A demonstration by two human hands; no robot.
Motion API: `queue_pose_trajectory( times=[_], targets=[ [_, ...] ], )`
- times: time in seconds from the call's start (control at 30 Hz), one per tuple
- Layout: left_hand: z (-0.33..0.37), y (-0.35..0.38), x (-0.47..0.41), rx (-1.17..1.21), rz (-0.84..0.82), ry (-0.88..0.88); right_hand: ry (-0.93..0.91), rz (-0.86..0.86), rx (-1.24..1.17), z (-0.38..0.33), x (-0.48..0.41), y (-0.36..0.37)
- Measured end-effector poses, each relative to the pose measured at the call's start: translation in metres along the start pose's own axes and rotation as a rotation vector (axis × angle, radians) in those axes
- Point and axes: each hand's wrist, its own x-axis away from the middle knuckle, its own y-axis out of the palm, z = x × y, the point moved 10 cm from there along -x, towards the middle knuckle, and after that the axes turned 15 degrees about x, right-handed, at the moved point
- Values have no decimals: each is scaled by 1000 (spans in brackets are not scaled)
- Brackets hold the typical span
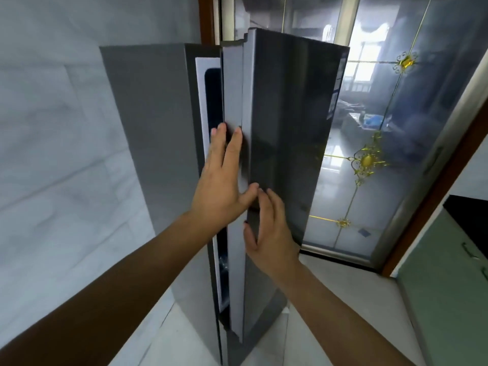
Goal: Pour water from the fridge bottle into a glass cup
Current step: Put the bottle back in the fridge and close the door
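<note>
Forearms: left forearm (105, 299) and right forearm (356, 313), both bare, both reaching up to one door.

Left fingers (235, 146): straight, slightly spread, flat along the door's free edge, thumb splayed toward its front. They hold nothing.

Left hand (221, 180): set where the edge gives leverage, probably to swing the door.

Right fingers (266, 204): straight, close together, pointing up, holding nothing.

Right hand (269, 228): just below the left, palm on the door front, thumb at the edge. It likely steadies or guides the panel.

Door (290, 128): dark grey, ajar, long axis upright, free edge toward the person, hinged on the far side.

Gap (211, 101): narrow, showing a white liner and dark interior. Something clear shows low down, too small to name.

Fridge (153, 128): grey, standing against a tiled wall (52, 128).

Bottle: not visible, presumably inside. Heading and axis cannot be told.

Cup: not visible.

Glass panel (383, 154): behind the door, with gold ornaments.
</note>
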Motion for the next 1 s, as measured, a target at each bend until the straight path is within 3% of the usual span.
queue_pose_trajectory(
  times=[0.17,0.33,0.5,0.63,0.73,0.9,1.0],
  targets=[
    [-43,-18,-14,-256,20,-61,-95,-49,65,-35,-26,40],
    [-58,-23,-20,-272,5,-50,-49,42,51,-44,-39,49],
    [-50,-30,-10,-185,22,-47,-70,-73,93,-40,-36,47],
    [-23,-33,32,32,60,21,-18,-186,139,-11,-4,24],
    [2,21,79,126,-206,77,161,-407,297,36,51,9],
    [25,146,161,-3,-911,-48,503,-947,546,117,189,-28],
    [65,187,204,-27,-1178,18,668,-1013,590,141,254,-76]
  ],
)
